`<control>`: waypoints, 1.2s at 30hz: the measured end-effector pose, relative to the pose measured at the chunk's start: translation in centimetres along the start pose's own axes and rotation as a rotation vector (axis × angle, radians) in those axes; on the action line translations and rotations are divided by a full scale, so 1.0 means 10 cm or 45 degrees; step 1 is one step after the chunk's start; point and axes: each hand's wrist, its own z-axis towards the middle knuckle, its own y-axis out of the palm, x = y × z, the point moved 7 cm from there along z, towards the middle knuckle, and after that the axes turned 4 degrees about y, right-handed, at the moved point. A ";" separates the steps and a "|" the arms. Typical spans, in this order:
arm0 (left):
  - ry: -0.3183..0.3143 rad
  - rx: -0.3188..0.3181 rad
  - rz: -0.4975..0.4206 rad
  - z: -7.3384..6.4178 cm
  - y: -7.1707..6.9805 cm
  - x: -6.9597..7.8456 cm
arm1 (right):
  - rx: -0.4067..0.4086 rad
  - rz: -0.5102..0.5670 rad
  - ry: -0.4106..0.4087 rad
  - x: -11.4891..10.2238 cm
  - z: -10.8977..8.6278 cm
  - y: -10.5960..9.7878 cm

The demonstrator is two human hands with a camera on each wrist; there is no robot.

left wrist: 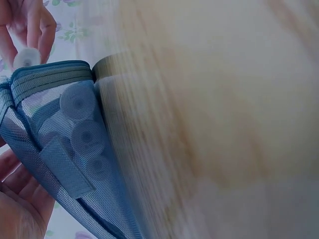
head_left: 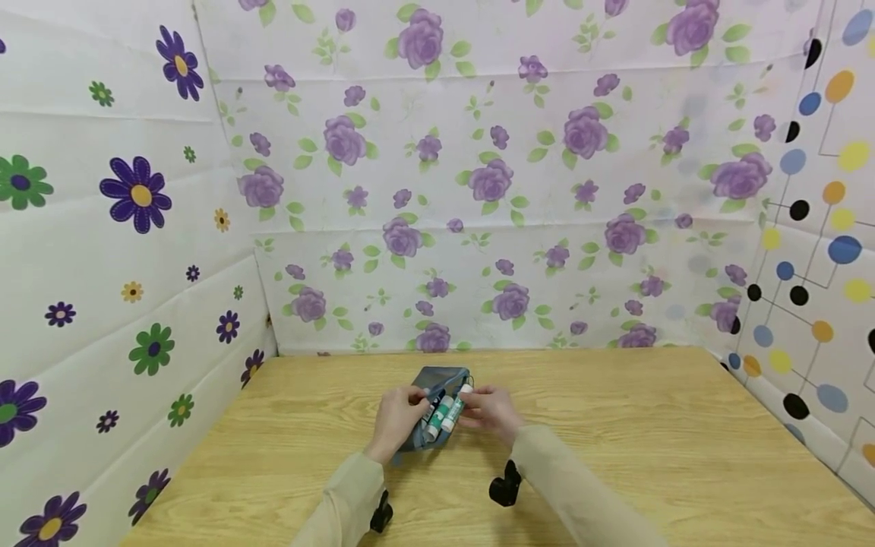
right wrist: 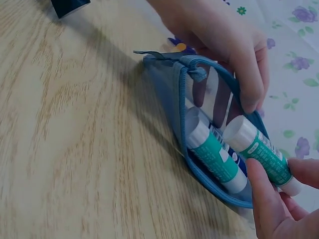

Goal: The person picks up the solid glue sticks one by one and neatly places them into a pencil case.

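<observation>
A blue mesh pencil pouch (head_left: 432,410) lies open on the wooden table (head_left: 615,425). My left hand (head_left: 399,414) holds the pouch's open edge (right wrist: 209,74) with curled fingers. My right hand (head_left: 488,410) pinches a green-and-white glue stick (right wrist: 261,154) at the pouch's mouth. A second glue stick (right wrist: 212,152) lies inside the pouch beside it. Through the mesh (left wrist: 65,149) in the left wrist view, the round ends of several sticks (left wrist: 87,137) show, and the right hand's fingers (left wrist: 30,30) hold a white cap end at the top.
Flower-patterned sheets (head_left: 478,175) wall the table on the left, back and right. Black wrist mounts (head_left: 506,482) sit at both sleeves. A dark object (right wrist: 70,6) lies at the top left corner of the right wrist view.
</observation>
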 end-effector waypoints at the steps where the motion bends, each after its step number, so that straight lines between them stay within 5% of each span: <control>1: -0.003 0.000 -0.003 0.00 0.00 -0.01 | -0.006 -0.017 0.004 0.01 0.00 0.01; 20: -0.002 -0.006 -0.008 -0.05 0.00 0.01 | 0.046 -0.187 0.040 0.12 0.04 0.08; 36: 0.000 -0.013 0.005 -0.01 -0.04 0.05 | -0.034 -0.408 0.006 0.10 0.02 0.19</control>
